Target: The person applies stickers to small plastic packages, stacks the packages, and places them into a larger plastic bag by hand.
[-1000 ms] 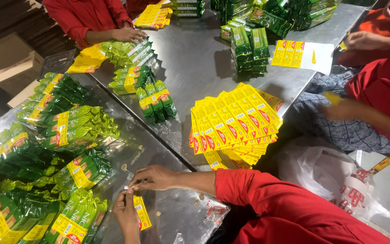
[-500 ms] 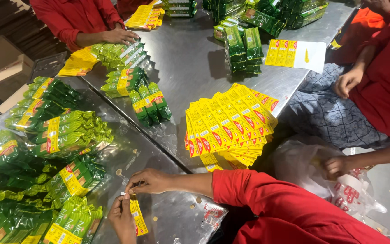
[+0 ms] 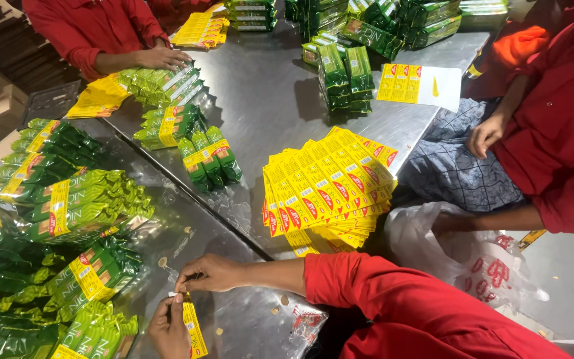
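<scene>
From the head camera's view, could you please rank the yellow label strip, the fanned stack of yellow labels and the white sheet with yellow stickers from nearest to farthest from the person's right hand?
1. The yellow label strip, just below the right hand, pinched by the left hand.
2. The fanned stack of yellow labels, up and to the right on the steel table.
3. The white sheet with yellow stickers, far side, near the table's edge.

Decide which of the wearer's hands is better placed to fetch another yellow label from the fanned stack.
Probably the right hand: it lies on the side of the fanned stack and only pinches the top of the yellow label, which the left hand grips.
</scene>
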